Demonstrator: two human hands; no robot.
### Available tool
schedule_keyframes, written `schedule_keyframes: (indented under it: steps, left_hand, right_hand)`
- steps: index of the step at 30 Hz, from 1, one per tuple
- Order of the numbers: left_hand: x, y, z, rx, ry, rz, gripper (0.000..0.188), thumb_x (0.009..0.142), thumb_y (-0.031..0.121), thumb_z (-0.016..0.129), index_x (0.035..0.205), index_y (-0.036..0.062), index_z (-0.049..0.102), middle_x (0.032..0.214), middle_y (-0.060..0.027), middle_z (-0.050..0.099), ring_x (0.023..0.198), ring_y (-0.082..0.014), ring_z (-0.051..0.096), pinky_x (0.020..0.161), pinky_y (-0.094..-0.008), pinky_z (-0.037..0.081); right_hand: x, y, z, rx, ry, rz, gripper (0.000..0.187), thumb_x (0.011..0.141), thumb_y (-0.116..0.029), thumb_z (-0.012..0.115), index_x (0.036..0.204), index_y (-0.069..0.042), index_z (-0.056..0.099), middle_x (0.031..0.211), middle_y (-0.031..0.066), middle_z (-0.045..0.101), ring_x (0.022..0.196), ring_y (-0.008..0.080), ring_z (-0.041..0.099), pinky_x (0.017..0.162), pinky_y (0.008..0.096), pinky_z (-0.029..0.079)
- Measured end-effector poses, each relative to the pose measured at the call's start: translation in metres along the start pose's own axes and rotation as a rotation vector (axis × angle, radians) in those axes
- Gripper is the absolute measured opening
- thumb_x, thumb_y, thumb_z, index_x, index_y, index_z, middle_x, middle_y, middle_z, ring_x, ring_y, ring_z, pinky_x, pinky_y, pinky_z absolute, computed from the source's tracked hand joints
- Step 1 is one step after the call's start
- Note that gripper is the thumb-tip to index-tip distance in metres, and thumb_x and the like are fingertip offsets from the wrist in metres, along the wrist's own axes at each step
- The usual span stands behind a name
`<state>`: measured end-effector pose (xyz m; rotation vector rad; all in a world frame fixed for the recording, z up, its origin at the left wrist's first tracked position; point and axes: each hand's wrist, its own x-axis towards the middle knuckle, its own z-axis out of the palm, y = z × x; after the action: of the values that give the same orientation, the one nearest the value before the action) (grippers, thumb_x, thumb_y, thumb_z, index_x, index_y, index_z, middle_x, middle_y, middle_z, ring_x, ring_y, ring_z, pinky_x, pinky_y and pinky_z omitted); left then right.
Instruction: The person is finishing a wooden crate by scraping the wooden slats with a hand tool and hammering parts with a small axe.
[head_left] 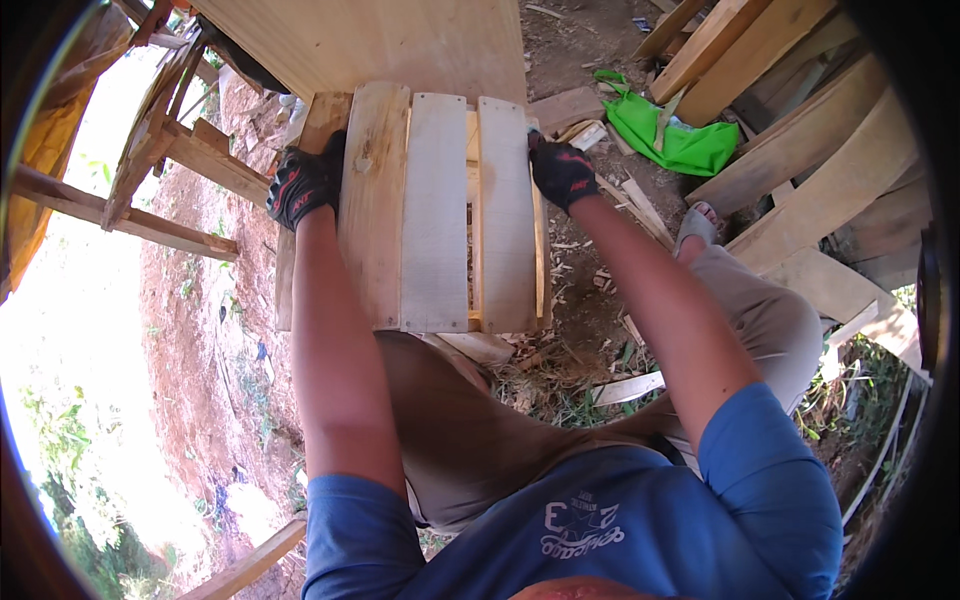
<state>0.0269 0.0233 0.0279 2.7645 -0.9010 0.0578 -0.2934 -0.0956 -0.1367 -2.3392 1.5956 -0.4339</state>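
Note:
A wooden crate of pale slats (437, 210) stands upright in front of my lap. Small nail heads show at the slats' ends, and narrow gaps run between some of them. My left hand (305, 186), in a black glove with red marks, grips the crate's left side near its far end. On the opposite side, my right hand (562, 172) wears a matching glove and has its fingers closed on the crate's far right edge. The fingertips of both hands are partly hidden behind the wood.
A large plywood board (400, 45) lies just beyond the crate. To the right are a bright green bag (668, 135) and stacked planks (800, 150). Wood scraps (640, 215) litter the dirt floor. A timber frame (165, 225) stands at the left, beside a sunlit earth slope (195, 330).

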Motion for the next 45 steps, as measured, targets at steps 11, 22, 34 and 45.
schedule_keyframes:
  steps: [11,22,34,45]
  left_hand:
    - [-0.002,0.004,-0.008,0.025,-0.058,0.003,0.102,0.078,0.088,0.06,0.143,0.0091,0.064,0.144,-0.0198,0.066,0.133,-0.0371,0.064,0.109,-0.0517,0.049]
    - [-0.003,0.008,-0.01,0.028,-0.082,0.011,0.101,0.079,0.088,0.06,0.144,0.0111,0.064,0.144,-0.0195,0.066,0.132,-0.038,0.064,0.11,-0.0537,0.048]
    - [0.003,-0.004,-0.003,0.064,-0.006,-0.003,0.096,0.078,0.088,0.062,0.136,0.0113,0.068,0.137,-0.0186,0.071,0.128,-0.0375,0.066,0.106,-0.053,0.05]
    - [0.006,-0.005,-0.01,0.058,-0.083,-0.013,0.105,0.079,0.091,0.057,0.146,0.0096,0.062,0.147,-0.019,0.064,0.135,-0.0379,0.061,0.11,-0.054,0.048]
  right_hand:
    - [-0.221,-0.033,-0.017,-0.049,0.055,-0.225,0.056,0.1,-0.013,0.055,0.155,-0.005,0.045,0.08,0.0153,0.073,0.065,0.0346,0.071,0.06,0.0522,0.055]
    - [-0.273,-0.048,-0.034,0.245,0.073,-0.189,0.063,0.094,-0.006,0.055,0.156,-0.004,0.043,0.089,0.0143,0.077,0.065,0.0317,0.071,0.058,0.0467,0.055]
    - [-0.089,-0.018,0.011,0.089,0.209,-0.059,0.032,0.104,-0.024,0.053,0.134,-0.019,0.061,0.09,0.0222,0.074,0.078,0.0415,0.072,0.068,0.0581,0.056]
    - [-0.141,-0.02,-0.017,0.024,-0.036,-0.26,0.032,0.1,-0.017,0.05,0.123,-0.002,0.065,0.081,0.0178,0.075,0.071,0.0365,0.074,0.066,0.0514,0.059]
